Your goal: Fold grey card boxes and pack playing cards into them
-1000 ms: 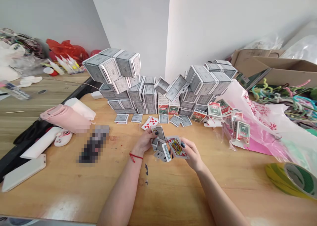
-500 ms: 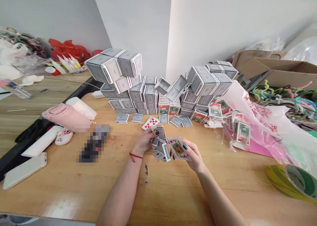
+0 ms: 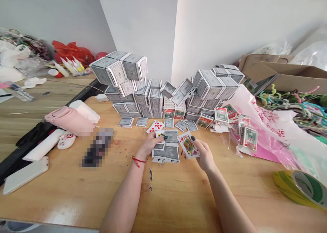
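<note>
My left hand [image 3: 151, 143] grips a joined set of folded playing cards [image 3: 171, 152], their grey patterned backs facing up. Between the thumb and fingers of my right hand [image 3: 204, 155] is a single face card [image 3: 188, 145] with red suit marks, its face toward me. This card is just right of the folded cards; whether they touch I cannot tell. A card with red hearts [image 3: 155, 126] lies on the table beyond my left hand. Behind it stand stacked blocks of folded cards [image 3: 155, 98], with loose cards [image 3: 182, 125] in front of them.
Red and green card boxes [image 3: 221, 115] and a pink-white plastic bag [image 3: 265, 124] lie to the right. Yellow tape [image 3: 288, 188] sits at the near right. On the left are a pink pouch [image 3: 67, 120] and a white power bank-like slab [image 3: 27, 175]. A cardboard box [image 3: 293, 74] stands at the back right.
The folded cards in my left hand have turned so that their patterned backs lie flatter toward me. My right hand has shifted slightly right and up with the face card.
</note>
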The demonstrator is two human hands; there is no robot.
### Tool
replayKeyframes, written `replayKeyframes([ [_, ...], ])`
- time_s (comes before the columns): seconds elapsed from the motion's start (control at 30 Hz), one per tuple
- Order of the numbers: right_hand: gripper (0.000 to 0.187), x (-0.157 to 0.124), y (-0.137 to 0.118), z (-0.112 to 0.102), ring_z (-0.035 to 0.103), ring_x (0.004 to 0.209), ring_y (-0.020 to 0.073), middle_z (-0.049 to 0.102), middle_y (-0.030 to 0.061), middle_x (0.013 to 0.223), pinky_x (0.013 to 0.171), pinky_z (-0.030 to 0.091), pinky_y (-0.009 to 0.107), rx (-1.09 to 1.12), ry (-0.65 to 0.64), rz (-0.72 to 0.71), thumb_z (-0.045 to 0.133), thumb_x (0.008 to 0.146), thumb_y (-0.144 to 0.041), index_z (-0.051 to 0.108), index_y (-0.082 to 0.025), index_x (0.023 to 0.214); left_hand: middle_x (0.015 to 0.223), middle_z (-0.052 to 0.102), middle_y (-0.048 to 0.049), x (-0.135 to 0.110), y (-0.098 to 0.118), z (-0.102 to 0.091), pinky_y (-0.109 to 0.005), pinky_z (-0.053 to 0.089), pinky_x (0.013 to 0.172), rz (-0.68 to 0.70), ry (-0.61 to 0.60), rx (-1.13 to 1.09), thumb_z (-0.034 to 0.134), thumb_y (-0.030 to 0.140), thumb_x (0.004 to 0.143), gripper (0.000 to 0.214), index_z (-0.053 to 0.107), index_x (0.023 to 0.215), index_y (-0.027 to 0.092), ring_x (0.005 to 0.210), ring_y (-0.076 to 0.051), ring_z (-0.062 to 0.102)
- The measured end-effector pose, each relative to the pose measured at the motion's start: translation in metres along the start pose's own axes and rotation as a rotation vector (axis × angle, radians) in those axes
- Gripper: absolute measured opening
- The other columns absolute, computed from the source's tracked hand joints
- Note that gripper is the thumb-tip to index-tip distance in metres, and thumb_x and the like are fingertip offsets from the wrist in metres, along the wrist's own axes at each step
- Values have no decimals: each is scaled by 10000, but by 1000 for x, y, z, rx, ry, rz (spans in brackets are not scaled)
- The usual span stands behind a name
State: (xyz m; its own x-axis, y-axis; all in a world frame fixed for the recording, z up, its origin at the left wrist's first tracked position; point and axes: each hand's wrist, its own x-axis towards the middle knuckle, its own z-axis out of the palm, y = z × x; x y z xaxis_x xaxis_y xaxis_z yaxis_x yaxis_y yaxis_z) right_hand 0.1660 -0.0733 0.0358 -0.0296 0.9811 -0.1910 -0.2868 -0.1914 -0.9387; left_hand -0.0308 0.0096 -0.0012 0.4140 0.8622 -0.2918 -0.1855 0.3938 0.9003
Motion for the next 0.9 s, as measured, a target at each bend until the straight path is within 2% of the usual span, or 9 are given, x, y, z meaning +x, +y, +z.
replayKeyframes([
  [0.13, 363, 2, -1, -5, 571, 487, 185, 628, 66, 567, 488, 429, 288, 40, 33, 8, 472, 781, -466, 604, -130, 744, 784, 674, -52, 1, 0, 0, -240, 453, 577, 12, 21, 12, 749, 321, 524, 494, 614, 948, 107, 656, -163, 615],
  [0.4, 393, 5, 3, -3, 548, 430, 163, 624, 59, 535, 441, 412, 267, -54, -16, 61, 473, 776, -492, 608, -128, 714, 749, 664, -36, 3, -3, -1, -232, 448, 570, 24, 17, 66, 737, 315, 546, 420, 627, 896, 111, 607, -132, 589],
  [0.53, 398, 9, 3, -9, 554, 421, 164, 610, 60, 486, 412, 411, 252, -79, -10, 133, 470, 782, -487, 602, -122, 694, 749, 655, -38, 3, -1, 1, -226, 447, 577, 25, 22, 115, 744, 300, 531, 417, 626, 881, 108, 645, -137, 584],
  [0.63, 409, 11, 4, -18, 565, 406, 169, 617, 68, 489, 417, 440, 263, -141, -4, 207, 449, 791, -492, 593, -119, 706, 706, 638, -36, 3, 0, 2, -210, 432, 546, 12, -10, 175, 733, 296, 548, 406, 625, 886, 99, 595, -116, 558],
  [0.77, 312, 13, 10, -26, 618, 488, 184, 648, 47, 579, 486, 511, 302, -227, -65, 239, 457, 794, -445, 558, -152, 828, 658, 607, -24, 5, -2, 3, -206, 413, 523, 31, -43, 280, 708, 308, 575, 385, 624, 883, 93, 559, -106, 529],
  [0.9, 190, 16, 19, -29, 639, 565, 157, 662, 35, 741, 511, 534, 283, -282, -127, 230, 449, 800, -353, 512, -178, 843, 575, 551, 9, 7, -4, 5, -191, 376, 493, 51, -14, 428, 685, 321, 584, 322, 627, 802, 90, 513, -86, 469],
])
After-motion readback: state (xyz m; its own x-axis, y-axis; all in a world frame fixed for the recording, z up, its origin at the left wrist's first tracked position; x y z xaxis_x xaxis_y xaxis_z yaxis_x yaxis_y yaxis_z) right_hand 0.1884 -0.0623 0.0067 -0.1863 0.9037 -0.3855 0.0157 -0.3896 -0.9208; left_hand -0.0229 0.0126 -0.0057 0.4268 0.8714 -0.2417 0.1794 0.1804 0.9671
